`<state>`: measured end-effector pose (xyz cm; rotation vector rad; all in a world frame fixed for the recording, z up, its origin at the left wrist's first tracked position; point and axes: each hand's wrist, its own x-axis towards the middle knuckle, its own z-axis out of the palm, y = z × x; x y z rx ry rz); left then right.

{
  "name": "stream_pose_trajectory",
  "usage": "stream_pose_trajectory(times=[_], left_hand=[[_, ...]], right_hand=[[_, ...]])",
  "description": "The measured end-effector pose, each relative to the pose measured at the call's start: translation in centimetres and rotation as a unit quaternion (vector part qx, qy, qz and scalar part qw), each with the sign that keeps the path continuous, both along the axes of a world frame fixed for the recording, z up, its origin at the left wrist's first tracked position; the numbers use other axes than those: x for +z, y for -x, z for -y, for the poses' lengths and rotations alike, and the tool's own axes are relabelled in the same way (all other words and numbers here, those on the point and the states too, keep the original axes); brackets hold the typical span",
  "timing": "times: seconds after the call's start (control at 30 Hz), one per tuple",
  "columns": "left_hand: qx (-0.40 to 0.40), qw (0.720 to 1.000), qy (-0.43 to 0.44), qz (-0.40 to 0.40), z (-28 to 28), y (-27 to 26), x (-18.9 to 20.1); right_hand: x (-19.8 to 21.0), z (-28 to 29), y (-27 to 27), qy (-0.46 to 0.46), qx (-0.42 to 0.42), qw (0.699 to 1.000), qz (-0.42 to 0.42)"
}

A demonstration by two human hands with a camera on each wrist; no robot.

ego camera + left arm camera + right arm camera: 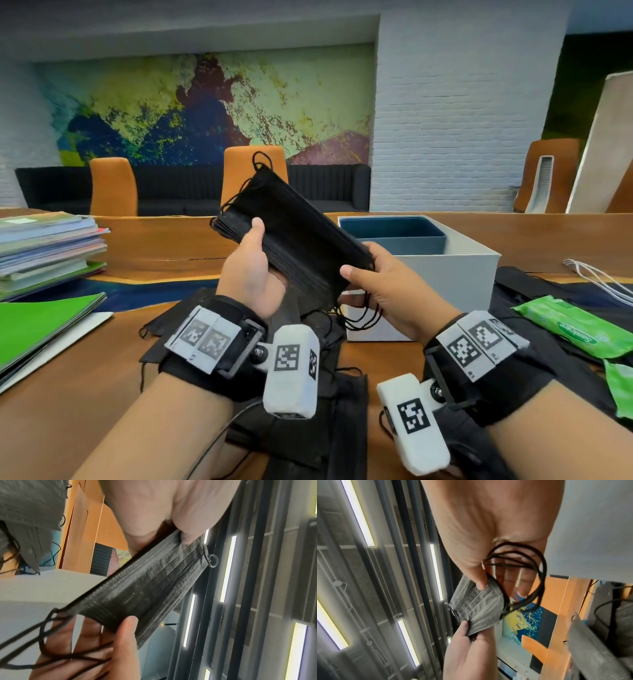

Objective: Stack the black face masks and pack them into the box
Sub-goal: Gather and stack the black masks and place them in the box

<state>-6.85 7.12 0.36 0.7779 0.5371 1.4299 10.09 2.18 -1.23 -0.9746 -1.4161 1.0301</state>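
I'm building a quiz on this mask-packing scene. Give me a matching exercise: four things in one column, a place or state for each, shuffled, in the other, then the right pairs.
Things:
1. stack of black face masks
2. white box
3. green wet-wipes pack
4. pile of books

Places or states:
A. on the table at far left
B. held in the air between left hand and right hand
C. open, with a blue tray inside
D. lying flat on the table at right

Pairs: 1-B, 2-C, 3-D, 4-A
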Motion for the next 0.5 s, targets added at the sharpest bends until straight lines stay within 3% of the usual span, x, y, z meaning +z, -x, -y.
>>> stream_pose_trajectory(times=[0.17, 0.3, 0.5], left_hand=[[-0.013, 1.000, -0.019, 0.016, 1.8, -2.1, 1.6], [-0.047, 0.997, -0.039, -0.045, 2.7, -2.4, 2.5], [-0.093, 0.982, -0.032, -0.163, 3.9, -2.1, 3.1]], right_hand=[[1.2, 0.7, 0.6, 0.019, -0.011, 0.993, -0.119], [3.2, 1.5, -1.1, 0.018, -0.108, 0.991, -0.075], [5.6, 3.2, -5.2, 0.065, -0.172, 0.980, -0.080]])
